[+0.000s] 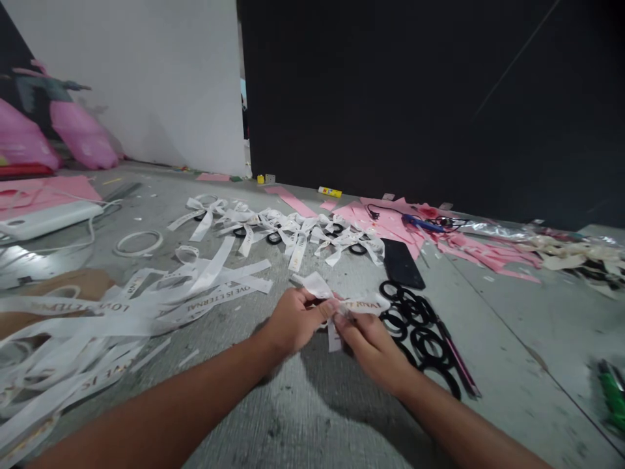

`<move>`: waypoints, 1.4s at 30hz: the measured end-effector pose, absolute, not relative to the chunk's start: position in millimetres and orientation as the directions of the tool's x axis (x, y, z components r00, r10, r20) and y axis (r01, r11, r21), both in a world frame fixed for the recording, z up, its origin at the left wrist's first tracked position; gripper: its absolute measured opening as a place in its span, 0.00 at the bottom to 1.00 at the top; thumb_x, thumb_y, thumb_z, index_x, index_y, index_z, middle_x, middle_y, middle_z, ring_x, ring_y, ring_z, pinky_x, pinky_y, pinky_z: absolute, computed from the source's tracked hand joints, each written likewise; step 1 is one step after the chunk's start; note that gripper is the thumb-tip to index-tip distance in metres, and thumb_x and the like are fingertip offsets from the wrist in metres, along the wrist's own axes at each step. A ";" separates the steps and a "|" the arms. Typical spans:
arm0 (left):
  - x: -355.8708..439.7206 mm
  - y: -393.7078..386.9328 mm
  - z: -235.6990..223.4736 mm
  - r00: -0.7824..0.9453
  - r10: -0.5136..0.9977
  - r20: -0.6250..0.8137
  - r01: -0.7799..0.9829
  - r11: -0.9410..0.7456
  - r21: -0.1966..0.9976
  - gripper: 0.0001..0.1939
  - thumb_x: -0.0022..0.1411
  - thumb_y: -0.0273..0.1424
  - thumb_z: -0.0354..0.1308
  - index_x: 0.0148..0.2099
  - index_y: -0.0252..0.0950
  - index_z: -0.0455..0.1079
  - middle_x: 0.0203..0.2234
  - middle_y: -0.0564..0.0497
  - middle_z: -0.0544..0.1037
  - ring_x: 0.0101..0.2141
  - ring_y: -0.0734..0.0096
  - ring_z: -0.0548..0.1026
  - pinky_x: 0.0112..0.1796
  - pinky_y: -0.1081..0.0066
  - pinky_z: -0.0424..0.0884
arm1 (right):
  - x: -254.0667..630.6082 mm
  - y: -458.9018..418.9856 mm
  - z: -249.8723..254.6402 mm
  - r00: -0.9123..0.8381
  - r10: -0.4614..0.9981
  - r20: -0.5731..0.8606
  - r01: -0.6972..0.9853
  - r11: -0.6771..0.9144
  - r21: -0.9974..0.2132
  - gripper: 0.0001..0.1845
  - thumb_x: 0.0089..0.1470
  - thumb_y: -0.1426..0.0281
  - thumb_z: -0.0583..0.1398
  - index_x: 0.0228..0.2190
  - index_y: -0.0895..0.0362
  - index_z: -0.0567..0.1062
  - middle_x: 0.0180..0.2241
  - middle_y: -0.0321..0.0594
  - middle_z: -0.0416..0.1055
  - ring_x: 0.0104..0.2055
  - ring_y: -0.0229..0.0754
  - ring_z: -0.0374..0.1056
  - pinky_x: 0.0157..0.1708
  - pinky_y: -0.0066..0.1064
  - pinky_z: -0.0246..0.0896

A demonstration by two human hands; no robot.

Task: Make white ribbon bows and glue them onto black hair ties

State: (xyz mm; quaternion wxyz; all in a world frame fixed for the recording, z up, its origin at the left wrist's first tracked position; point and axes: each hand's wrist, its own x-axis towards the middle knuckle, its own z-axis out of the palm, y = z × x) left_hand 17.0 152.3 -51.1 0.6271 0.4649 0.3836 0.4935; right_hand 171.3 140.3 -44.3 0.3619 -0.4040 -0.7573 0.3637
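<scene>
Both hands meet over the grey floor, pinching a white printed ribbon (364, 303) whose loops and tails stick out around the fingers. My left hand (299, 317) grips it from the left, thumb pressed down on it. My right hand (374, 344) pinches the same ribbon from the right, fingertips touching the left thumb. What lies under the fingers is partly hidden. Just right of my right hand lie several black rings (432, 345). Beyond my hands is a row of white ribbon bows (297, 228), some with black rings. Loose lettered ribbon strips (195, 306) spread at the left.
A black phone (403, 262) and a pink-edged pen-like stick (459, 361) lie by the rings. Pink sheets (381, 218), a blue-handled tool (424, 223) and a yellow tube (330, 192) sit near the dark wall. A white power strip (51, 220) and ribbon roll (138, 243) are left; a green-handled tool (611, 391) is right.
</scene>
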 end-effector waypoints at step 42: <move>11.8 149.2 -47.8 0.452 0.851 -0.267 -0.099 0.346 0.933 0.17 0.60 0.44 0.55 0.28 0.37 0.61 0.14 0.60 0.56 0.14 0.82 0.50 0.17 0.75 0.45 | 178.8 144.2 -39.6 -0.129 0.940 0.317 0.487 0.339 -0.805 0.13 0.58 0.62 0.57 0.28 0.56 0.75 0.27 0.39 0.75 0.27 0.40 0.67 0.27 0.30 0.59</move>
